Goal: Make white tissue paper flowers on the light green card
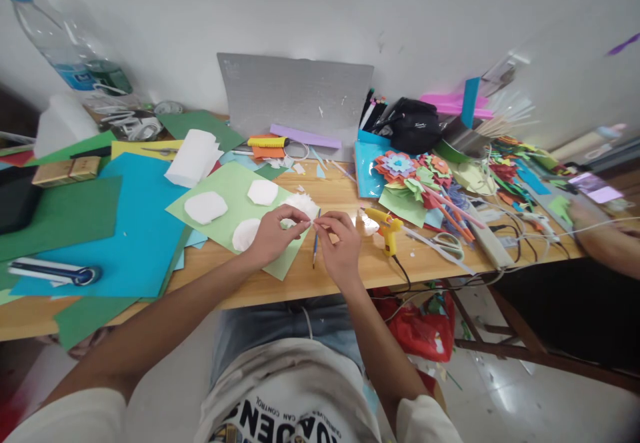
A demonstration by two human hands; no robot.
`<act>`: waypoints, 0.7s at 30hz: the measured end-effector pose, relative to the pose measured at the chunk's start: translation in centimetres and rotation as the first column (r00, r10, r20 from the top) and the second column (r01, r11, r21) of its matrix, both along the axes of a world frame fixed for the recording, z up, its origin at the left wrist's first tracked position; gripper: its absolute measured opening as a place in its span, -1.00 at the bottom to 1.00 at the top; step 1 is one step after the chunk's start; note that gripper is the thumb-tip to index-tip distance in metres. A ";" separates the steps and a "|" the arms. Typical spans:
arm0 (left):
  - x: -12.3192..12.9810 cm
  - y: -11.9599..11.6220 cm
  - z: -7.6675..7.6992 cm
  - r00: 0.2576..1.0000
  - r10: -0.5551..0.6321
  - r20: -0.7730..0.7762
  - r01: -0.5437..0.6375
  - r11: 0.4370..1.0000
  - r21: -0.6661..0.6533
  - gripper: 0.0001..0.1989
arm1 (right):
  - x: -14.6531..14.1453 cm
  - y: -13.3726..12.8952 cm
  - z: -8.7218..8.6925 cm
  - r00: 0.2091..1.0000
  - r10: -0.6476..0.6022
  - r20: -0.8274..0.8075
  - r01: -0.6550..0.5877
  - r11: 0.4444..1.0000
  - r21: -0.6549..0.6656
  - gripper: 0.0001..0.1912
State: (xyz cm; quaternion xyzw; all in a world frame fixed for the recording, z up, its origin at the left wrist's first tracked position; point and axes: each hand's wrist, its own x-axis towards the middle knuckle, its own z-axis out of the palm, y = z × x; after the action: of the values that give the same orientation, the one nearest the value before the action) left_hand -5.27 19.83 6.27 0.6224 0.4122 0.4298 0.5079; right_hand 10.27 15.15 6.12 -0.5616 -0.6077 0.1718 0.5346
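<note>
My left hand (277, 235) and my right hand (340, 248) meet above the front of the desk, fingertips nearly touching. Both are closed in a pinch on a small white scrap (312, 221), largely covered by the fingers. Under and beside my left hand lies a light green sheet (227, 179) bearing white paper pieces (205, 207), several in all. A fluffy white piece (303, 203) sits just behind my fingers. Between the hands, a thin blue pen-like stick (315, 249) rests on the wood. Right of my right hand is a yellow glue gun (388, 228).
A folded white tissue stack (194, 157) and blue sheets (135, 229) lie left. Behind stands a grey board (300, 99) near a yellow cutter (268, 142). Paper flowers (400, 164), scissors (449, 246) and cables are right. Another person's arm (607, 236) reaches in far right.
</note>
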 end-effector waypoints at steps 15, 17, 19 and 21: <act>0.2 -0.3 0.1 0.996 0.015 0.083 -0.011 0.999 -0.048 -0.76 | -1.1 -0.4 0.7 0.994 0.032 -0.106 -0.042 0.995 -0.091 -0.86; 0.1 -0.3 -0.1 0.999 0.021 0.047 -0.020 1.000 -0.018 -0.76 | -1.3 -0.4 0.7 0.993 0.024 -0.119 -0.035 0.995 -0.098 -0.85; 0.1 -0.4 -0.1 0.999 0.020 0.030 -0.019 1.000 -0.009 -0.74 | -1.5 -0.4 0.7 0.990 0.026 -0.141 -0.040 0.994 -0.100 -0.84; 0.1 -0.5 0.1 1.000 0.015 0.026 -0.015 1.000 -0.017 -0.72 | -1.6 -0.4 0.8 0.987 0.035 -0.159 -0.050 0.994 -0.093 -0.83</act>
State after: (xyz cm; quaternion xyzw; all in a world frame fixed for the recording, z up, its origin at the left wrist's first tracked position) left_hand -5.17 19.33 6.38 0.6093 0.4140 0.4380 0.5152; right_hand 8.71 14.71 6.87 -0.5584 -0.5665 0.2562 0.5492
